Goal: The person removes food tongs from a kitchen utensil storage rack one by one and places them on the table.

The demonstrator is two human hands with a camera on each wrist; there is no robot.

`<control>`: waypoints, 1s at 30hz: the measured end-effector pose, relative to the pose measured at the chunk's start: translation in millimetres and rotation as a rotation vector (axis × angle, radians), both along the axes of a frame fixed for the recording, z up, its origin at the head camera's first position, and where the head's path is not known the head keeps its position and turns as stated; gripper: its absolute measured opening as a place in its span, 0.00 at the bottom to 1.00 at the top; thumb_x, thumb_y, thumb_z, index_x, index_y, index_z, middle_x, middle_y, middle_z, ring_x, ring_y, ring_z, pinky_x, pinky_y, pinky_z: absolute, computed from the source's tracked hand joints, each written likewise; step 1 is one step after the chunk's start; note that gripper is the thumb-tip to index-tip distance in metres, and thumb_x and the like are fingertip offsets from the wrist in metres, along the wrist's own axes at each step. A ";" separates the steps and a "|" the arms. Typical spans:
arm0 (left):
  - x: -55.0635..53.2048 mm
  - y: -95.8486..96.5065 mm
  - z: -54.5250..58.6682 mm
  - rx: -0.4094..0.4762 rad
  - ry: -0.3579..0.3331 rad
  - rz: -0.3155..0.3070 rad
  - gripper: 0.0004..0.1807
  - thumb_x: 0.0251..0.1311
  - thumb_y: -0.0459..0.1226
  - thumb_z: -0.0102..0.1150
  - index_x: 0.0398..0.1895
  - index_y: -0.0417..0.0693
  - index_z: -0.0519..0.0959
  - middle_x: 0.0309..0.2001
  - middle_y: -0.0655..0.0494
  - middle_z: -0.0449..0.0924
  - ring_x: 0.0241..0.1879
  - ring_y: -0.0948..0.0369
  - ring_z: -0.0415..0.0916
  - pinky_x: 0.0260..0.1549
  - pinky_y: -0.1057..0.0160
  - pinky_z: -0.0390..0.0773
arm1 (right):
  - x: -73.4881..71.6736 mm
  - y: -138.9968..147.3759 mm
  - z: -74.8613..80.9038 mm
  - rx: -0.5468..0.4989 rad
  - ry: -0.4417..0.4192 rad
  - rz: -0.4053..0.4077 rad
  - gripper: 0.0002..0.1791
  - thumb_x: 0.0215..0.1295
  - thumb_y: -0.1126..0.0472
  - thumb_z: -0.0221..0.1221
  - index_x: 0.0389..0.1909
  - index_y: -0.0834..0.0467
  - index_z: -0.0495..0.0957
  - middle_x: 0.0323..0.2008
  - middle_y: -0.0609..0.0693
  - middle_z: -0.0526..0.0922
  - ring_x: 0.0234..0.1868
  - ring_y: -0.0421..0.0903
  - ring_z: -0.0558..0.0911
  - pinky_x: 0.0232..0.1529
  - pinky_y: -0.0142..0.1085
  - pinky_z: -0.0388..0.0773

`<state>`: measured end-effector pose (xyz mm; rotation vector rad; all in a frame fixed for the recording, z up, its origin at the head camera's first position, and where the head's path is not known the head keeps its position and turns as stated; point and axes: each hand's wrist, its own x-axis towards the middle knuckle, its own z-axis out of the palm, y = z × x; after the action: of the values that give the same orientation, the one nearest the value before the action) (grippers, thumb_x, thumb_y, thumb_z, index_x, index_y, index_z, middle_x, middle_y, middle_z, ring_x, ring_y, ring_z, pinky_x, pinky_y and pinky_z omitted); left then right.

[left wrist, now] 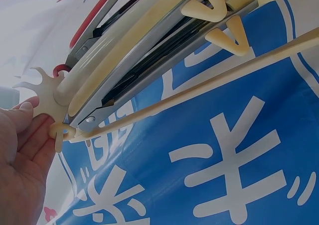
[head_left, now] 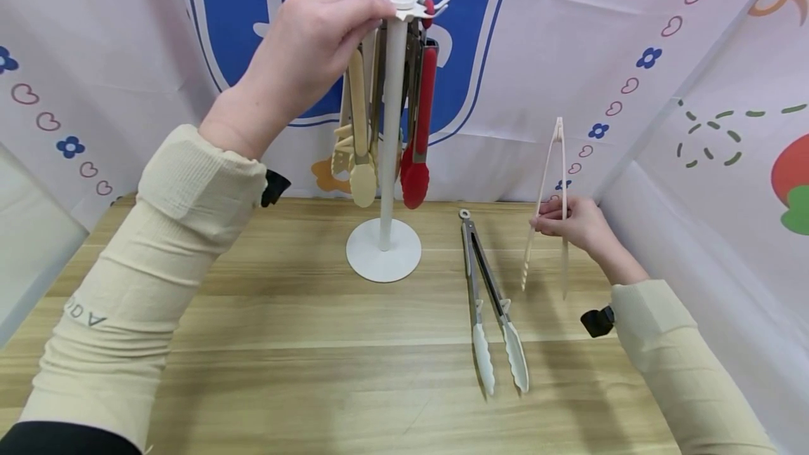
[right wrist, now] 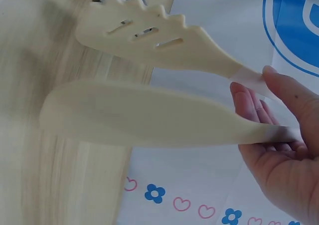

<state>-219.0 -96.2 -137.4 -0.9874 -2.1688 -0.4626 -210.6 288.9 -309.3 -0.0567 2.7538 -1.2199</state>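
Note:
My left hand (head_left: 310,41) pinches the hooked top of a white utensil stand (head_left: 393,125), thumb and fingers at its hook plate (left wrist: 52,100) in the left wrist view. From the hooks hang red-tipped tongs (head_left: 415,185), cream-tipped tongs (head_left: 363,185) and other cream utensils, partly hidden behind the pole. Over at the right, my right hand (head_left: 584,227) holds cream plastic tongs (head_left: 564,265) with the hinge up and the arms spread downward. One arm is slotted with a toothed edge (right wrist: 144,35); the other is a smooth flat blade (right wrist: 134,115).
Metal tongs with white scalloped tips (head_left: 515,357) lie spread on the wooden table (head_left: 284,371), between the stand's round base (head_left: 366,265) and my right hand. Printed white cloth (head_left: 505,160) with a blue panel hangs behind and at the sides.

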 end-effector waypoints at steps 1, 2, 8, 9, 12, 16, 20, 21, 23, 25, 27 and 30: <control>-0.2 0.1 0.2 0.000 0.002 -0.001 0.15 0.66 0.36 0.44 0.52 0.42 0.75 0.51 0.48 0.77 0.53 0.57 0.72 0.55 0.65 0.69 | -0.2 1.1 -1.2 0.012 -0.009 0.001 0.24 0.57 0.59 0.62 0.48 0.71 0.70 0.41 0.63 0.80 0.33 0.40 0.83 0.37 0.30 0.80; -0.3 0.1 0.3 0.000 0.005 -0.002 0.15 0.66 0.36 0.44 0.52 0.42 0.75 0.51 0.48 0.77 0.53 0.57 0.72 0.55 0.65 0.69 | -0.5 2.2 -2.2 0.035 -0.013 0.000 0.24 0.57 0.58 0.62 0.48 0.70 0.71 0.41 0.62 0.80 0.33 0.41 0.82 0.36 0.29 0.80; -0.1 0.0 0.8 0.005 0.005 -0.005 0.15 0.66 0.36 0.44 0.52 0.42 0.75 0.51 0.48 0.77 0.53 0.57 0.72 0.55 0.65 0.69 | -0.6 6.9 -8.7 0.048 -0.048 0.024 0.22 0.58 0.60 0.59 0.49 0.70 0.70 0.41 0.62 0.80 0.35 0.42 0.82 0.40 0.34 0.80; 0.0 0.0 0.8 0.005 0.004 -0.005 0.15 0.66 0.36 0.44 0.52 0.42 0.75 0.51 0.48 0.77 0.53 0.57 0.72 0.55 0.65 0.69 | -0.4 7.2 -10.6 0.028 -0.061 0.032 0.22 0.59 0.62 0.58 0.49 0.72 0.69 0.40 0.63 0.80 0.34 0.41 0.82 0.41 0.34 0.80; -0.1 0.3 0.8 0.005 0.006 -0.010 0.15 0.66 0.36 0.44 0.51 0.42 0.75 0.51 0.48 0.77 0.53 0.57 0.72 0.55 0.65 0.69 | 0.2 7.6 -16.9 -0.028 -0.090 0.055 0.23 0.60 0.65 0.55 0.51 0.77 0.64 0.39 0.64 0.79 0.32 0.37 0.80 0.42 0.34 0.79; 0.0 0.4 0.8 0.006 0.008 -0.012 0.15 0.66 0.36 0.44 0.51 0.41 0.75 0.51 0.48 0.77 0.53 0.57 0.73 0.55 0.65 0.69 | 0.5 7.9 -25.4 -0.028 -0.105 0.050 0.23 0.59 0.68 0.53 0.51 0.79 0.62 0.35 0.59 0.80 0.29 0.34 0.78 0.38 0.28 0.79; 1.1 -0.3 0.5 0.005 0.002 -0.004 0.15 0.66 0.36 0.44 0.52 0.42 0.75 0.51 0.48 0.77 0.53 0.57 0.72 0.55 0.65 0.69 | 1.2 7.5 -31.6 -0.044 -0.144 0.029 0.24 0.56 0.69 0.52 0.50 0.80 0.61 0.26 0.50 0.80 0.25 0.33 0.77 0.32 0.26 0.79; 1.3 -0.5 0.4 0.004 0.001 -0.001 0.15 0.66 0.36 0.44 0.52 0.42 0.75 0.52 0.48 0.76 0.54 0.57 0.72 0.55 0.65 0.69 | 1.7 7.1 -32.7 -0.050 -0.159 0.020 0.23 0.55 0.68 0.52 0.49 0.80 0.61 0.23 0.48 0.79 0.23 0.33 0.77 0.30 0.25 0.79; 1.7 -0.9 0.1 0.004 0.000 0.003 0.15 0.66 0.36 0.44 0.52 0.42 0.75 0.52 0.48 0.76 0.54 0.57 0.71 0.56 0.65 0.68 | 2.5 6.3 -34.6 -0.054 -0.190 -0.004 0.23 0.53 0.68 0.52 0.47 0.78 0.62 0.20 0.47 0.78 0.21 0.34 0.76 0.27 0.26 0.78; 2.0 -0.9 -0.2 0.003 -0.002 0.006 0.15 0.66 0.35 0.44 0.52 0.42 0.75 0.52 0.49 0.76 0.55 0.57 0.71 0.56 0.65 0.68 | 3.7 5.0 -36.4 -0.052 -0.214 -0.030 0.20 0.51 0.68 0.53 0.43 0.76 0.64 0.16 0.46 0.76 0.19 0.34 0.76 0.25 0.26 0.78; 1.9 -0.9 -0.2 0.002 0.000 0.005 0.15 0.66 0.35 0.44 0.52 0.42 0.75 0.52 0.49 0.76 0.55 0.57 0.71 0.56 0.65 0.68 | 4.9 4.3 -38.1 -0.037 -0.227 -0.050 0.17 0.50 0.68 0.55 0.40 0.74 0.66 0.16 0.46 0.75 0.18 0.35 0.75 0.24 0.27 0.78; 1.8 -0.7 -0.1 0.000 0.004 0.001 0.15 0.66 0.36 0.44 0.52 0.42 0.75 0.52 0.49 0.76 0.55 0.57 0.71 0.56 0.65 0.68 | 5.8 4.2 -40.6 0.007 -0.232 -0.068 0.15 0.49 0.68 0.58 0.37 0.72 0.69 0.16 0.46 0.75 0.18 0.36 0.74 0.23 0.27 0.77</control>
<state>-217.2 -96.9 -137.5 -0.9868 -2.1657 -0.4606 -204.7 293.1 -349.9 0.1700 2.5772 -1.1522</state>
